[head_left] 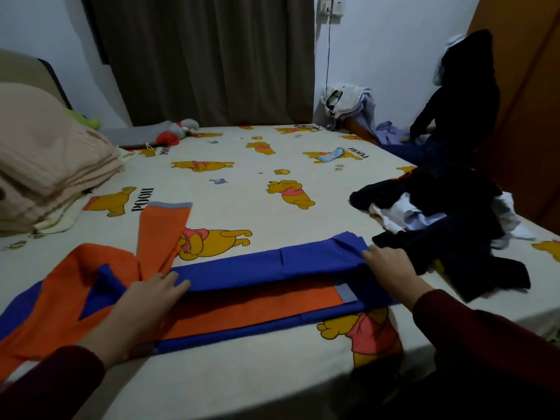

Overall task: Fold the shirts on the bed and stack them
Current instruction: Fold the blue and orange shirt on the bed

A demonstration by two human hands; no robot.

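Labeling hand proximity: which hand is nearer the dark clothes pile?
Right. The right hand rests on the blue end of the orange and blue shirt, next to the dark clothes pile. The left hand presses the shirt's middle, farther away.

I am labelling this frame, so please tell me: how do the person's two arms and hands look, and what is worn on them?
Both arms wear long dark maroon sleeves reaching the wrists. The left hand and right hand are bare, without gloves. A thin ring seems to sit on one of the left fingers.
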